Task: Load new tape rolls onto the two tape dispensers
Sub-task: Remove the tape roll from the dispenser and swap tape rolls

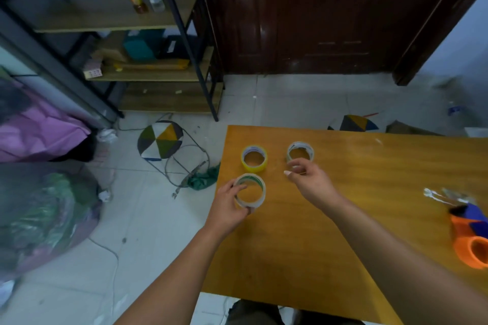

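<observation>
Wooden table (356, 219) is set with three tape rolls. The near roll (249, 191) is gripped at its left rim by the left hand (228, 206). The right hand (309, 182) is held loosely curled and empty, just short of the far roll (300, 152). The yellow roll (254, 159) lies left of that. An orange dispenser (470, 235) lies far right.

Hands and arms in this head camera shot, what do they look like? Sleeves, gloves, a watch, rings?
No gloves on the left hand or right hand. The left forearm and right forearm are bare, with no sleeve up to the picture's edge. No watch or band on either wrist. Rings: too blurred to tell. One longish fingernail shows on the right hand.
</observation>
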{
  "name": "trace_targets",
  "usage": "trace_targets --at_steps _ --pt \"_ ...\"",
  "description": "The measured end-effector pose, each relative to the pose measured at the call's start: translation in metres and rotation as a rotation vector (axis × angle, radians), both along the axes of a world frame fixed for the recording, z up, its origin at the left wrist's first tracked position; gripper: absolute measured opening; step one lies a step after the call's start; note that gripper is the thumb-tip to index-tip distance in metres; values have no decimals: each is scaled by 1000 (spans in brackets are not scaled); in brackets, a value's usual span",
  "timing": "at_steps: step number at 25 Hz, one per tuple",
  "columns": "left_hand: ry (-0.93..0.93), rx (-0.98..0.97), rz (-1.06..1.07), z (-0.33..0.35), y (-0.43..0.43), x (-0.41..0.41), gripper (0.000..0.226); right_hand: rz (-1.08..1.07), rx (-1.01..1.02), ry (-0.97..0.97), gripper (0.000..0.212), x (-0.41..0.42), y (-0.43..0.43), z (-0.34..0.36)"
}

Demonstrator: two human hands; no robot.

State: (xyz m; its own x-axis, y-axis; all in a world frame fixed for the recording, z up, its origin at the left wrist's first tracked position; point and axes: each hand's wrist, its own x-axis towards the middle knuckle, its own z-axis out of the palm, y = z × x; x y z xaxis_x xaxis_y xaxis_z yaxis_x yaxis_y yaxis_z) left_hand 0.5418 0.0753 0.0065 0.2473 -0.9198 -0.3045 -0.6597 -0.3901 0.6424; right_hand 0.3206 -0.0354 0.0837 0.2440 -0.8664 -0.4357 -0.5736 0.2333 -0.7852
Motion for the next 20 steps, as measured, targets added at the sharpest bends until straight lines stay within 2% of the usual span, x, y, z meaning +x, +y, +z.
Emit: trace_targets --at_steps 12,17,20 --pt "35 74 -102 -72 -8 4 76 -95 38 28 22 24 0 -48" --pt "81 38 -148 -82 -2 9 76 -111 38 18 18 34 -5 -55" --pt "150 -37 -61 -70 -15 19 67 -112 40 10 22 39 -8 -54"
